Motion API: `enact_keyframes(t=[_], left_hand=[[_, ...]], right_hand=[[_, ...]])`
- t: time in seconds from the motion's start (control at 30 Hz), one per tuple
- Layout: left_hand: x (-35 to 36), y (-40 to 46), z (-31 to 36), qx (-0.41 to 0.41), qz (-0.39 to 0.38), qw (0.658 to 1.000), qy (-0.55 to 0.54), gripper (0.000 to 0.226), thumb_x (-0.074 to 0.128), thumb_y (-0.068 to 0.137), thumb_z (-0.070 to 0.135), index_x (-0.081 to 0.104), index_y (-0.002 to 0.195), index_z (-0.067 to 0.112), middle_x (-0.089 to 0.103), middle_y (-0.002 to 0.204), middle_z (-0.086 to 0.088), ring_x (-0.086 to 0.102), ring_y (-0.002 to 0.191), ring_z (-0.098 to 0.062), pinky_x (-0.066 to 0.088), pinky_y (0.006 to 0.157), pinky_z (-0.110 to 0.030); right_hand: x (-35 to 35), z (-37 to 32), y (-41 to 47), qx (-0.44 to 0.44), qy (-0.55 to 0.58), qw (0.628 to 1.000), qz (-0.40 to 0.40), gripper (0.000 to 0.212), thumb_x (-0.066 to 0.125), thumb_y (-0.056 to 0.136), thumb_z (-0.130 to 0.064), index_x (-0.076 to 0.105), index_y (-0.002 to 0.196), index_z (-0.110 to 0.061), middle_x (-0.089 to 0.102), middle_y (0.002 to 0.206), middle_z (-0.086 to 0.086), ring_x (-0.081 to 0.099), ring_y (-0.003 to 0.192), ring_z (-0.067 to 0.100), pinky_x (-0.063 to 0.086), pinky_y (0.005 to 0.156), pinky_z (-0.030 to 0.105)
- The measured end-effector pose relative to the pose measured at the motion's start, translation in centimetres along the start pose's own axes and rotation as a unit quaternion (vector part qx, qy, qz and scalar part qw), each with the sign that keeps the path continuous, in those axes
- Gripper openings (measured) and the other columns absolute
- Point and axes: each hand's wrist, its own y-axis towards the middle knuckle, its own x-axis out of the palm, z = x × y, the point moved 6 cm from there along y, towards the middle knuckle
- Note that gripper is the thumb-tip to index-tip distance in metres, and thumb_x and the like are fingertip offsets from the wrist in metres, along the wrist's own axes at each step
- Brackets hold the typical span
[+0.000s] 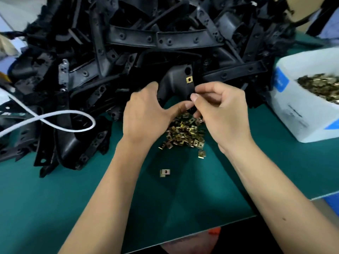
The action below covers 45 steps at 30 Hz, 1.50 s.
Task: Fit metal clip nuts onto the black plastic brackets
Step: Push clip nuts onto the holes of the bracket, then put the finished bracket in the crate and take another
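Gripping a black plastic bracket (pixel 174 85), the left hand (pixel 146 114) was curled round its lower end, thumb stretched toward the right hand (pixel 218 110). The right hand's fingers were pinched together at the bracket's lower right edge; what was pinched could not be told. One clip nut (pixel 189 79) was already fitted on the bracket, just above that pinch. A pile of clip nuts (pixel 185 133) was seen right under both hands, on the green mat (pixel 73 189). A white box (pixel 297 110) of more nuts was set well off to the right.

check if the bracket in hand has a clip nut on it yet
Yes, one: a brass clip nut sits on the edge of the held bracket.
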Motion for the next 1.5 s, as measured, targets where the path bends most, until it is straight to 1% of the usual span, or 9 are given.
enact_keyframes(t=[0.13, 0.3, 0.5, 0.7, 0.83, 1.03, 1.13, 1.23, 1.5], left_hand=[[2.1, -1.0, 9.3, 0.083, -0.007, 0.995, -0.053, 0.060, 0.069, 0.077, 0.070, 0.044, 0.092, 0.018, 0.061, 0.077, -0.002, 0.060, 0.070, -0.032, 0.046, 0.056, -0.042], [6.7, -4.2, 23.3, 0.211, -0.104, 0.961, -0.149, 0.044, 0.071, 0.089, 0.038, 0.045, 0.113, 0.013, 0.067, 0.102, -0.006, 0.065, 0.099, -0.033, 0.049, 0.082, -0.046], [12.2, -12.6, 35.7, 0.329, -0.129, 0.918, -0.181, 0.036, 0.068, 0.089, 0.035, 0.042, 0.105, 0.016, 0.067, 0.097, -0.007, 0.066, 0.093, -0.034, 0.032, 0.066, -0.036], [26.9, -19.6, 34.8, 0.269, -0.389, 0.879, -0.059, 0.048, 0.066, 0.092, 0.037, 0.049, 0.126, 0.008, 0.066, 0.123, -0.020, 0.062, 0.116, -0.042, 0.047, 0.083, -0.042], [35.8, -25.0, 28.0, 0.062, -0.539, 0.837, -0.073, 0.044, 0.071, 0.087, 0.031, 0.055, 0.123, 0.012, 0.064, 0.128, -0.013, 0.061, 0.120, -0.033, 0.051, 0.097, -0.037], [40.4, -28.9, 22.1, -0.085, -0.552, 0.818, -0.140, 0.059, 0.076, 0.078, 0.045, 0.051, 0.124, 0.020, 0.052, 0.127, -0.003, 0.056, 0.107, -0.022, 0.042, 0.085, -0.029], [40.7, -28.3, 22.7, -0.049, -0.544, 0.826, -0.141, 0.073, 0.069, 0.074, 0.055, 0.048, 0.137, 0.023, 0.041, 0.122, 0.004, 0.049, 0.106, -0.017, 0.037, 0.087, -0.029], [40.7, -28.1, 22.8, -0.038, -0.539, 0.827, -0.154, 0.063, 0.071, 0.081, 0.054, 0.053, 0.134, 0.024, 0.047, 0.129, 0.002, 0.050, 0.107, -0.015, 0.037, 0.090, -0.028], [32.0, -23.6, 32.9, 0.152, -0.398, 0.835, -0.348, 0.022, 0.072, 0.090, 0.027, 0.067, 0.111, 0.023, 0.068, 0.115, 0.009, 0.065, 0.101, -0.004, 0.051, 0.093, -0.024]], right_hand=[[-7.7, -2.1, -1.2, -0.022, 0.005, 0.993, 0.117, 0.011, 0.084, 0.079, -0.037, 0.076, 0.086, -0.042, 0.073, 0.076, -0.015, 0.064, 0.069, 0.003, 0.052, 0.063, 0.028], [-20.8, -3.0, -5.2, -0.048, -0.004, 0.964, 0.261, 0.014, 0.076, 0.089, -0.005, 0.076, 0.103, -0.007, 0.066, 0.079, 0.005, 0.052, 0.065, 0.015, 0.043, 0.055, 0.027], [-34.6, -1.8, -12.6, -0.049, 0.000, 0.924, 0.380, 0.006, 0.077, 0.089, -0.015, 0.079, 0.091, -0.020, 0.067, 0.079, 0.007, 0.054, 0.070, 0.019, 0.045, 0.056, 0.027], [-40.3, 13.0, -21.1, 0.263, 0.019, 0.859, 0.438, 0.029, 0.071, 0.096, -0.018, 0.057, 0.071, -0.017, 0.048, 0.055, -0.004, 0.037, 0.047, 0.011, 0.028, 0.048, 0.024], [-39.4, 22.6, -28.1, 0.441, 0.139, 0.769, 0.441, 0.019, 0.071, 0.096, -0.015, 0.060, 0.081, -0.013, 0.052, 0.070, 0.005, 0.036, 0.053, 0.016, 0.023, 0.047, 0.025], [-37.2, 28.6, -33.4, 0.530, 0.260, 0.673, 0.445, 0.018, 0.060, 0.102, -0.015, 0.059, 0.090, -0.003, 0.053, 0.073, 0.021, 0.042, 0.041, 0.017, 0.037, 0.034, 0.020], [-36.9, 29.4, -33.6, 0.545, 0.259, 0.649, 0.464, 0.028, 0.056, 0.105, -0.020, 0.058, 0.124, 0.000, 0.064, 0.121, 0.034, 0.052, 0.064, 0.022, 0.049, 0.039, 0.021], [-36.7, 28.8, -32.5, 0.533, 0.259, 0.652, 0.474, 0.039, 0.052, 0.108, -0.021, 0.052, 0.136, 0.005, 0.050, 0.143, 0.039, 0.049, 0.064, 0.024, 0.052, 0.046, 0.027], [-36.7, 18.9, -23.2, 0.363, 0.137, 0.797, 0.463, 0.027, 0.058, 0.101, -0.015, 0.055, 0.074, -0.009, 0.052, 0.062, 0.008, 0.044, 0.055, 0.019, 0.033, 0.049, 0.027]])
